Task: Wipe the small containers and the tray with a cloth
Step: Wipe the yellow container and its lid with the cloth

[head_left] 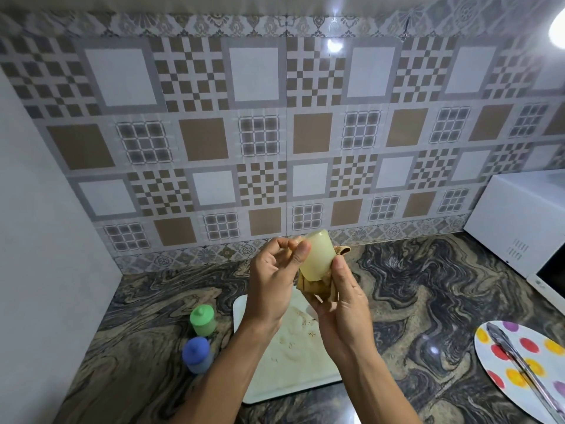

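Observation:
I hold a small pale yellow container [315, 255] up in front of me, above the counter. My left hand [272, 280] pinches its left side with thumb and fingers. My right hand [339, 298] grips a brown cloth [318, 286] bunched round the container's lower end. Beneath my hands a white tray [293, 362] with brown smears lies on the counter. To the tray's left stand a green-lidded container [202, 319] and a blue-lidded container [197, 354], both upright.
The marbled counter [428, 301] runs back to a tiled wall. A white microwave [526, 221] stands at the right. A spotted plate [526, 365] with metal tongs [519, 365] lies at the front right. A white panel [46, 240] closes off the left side.

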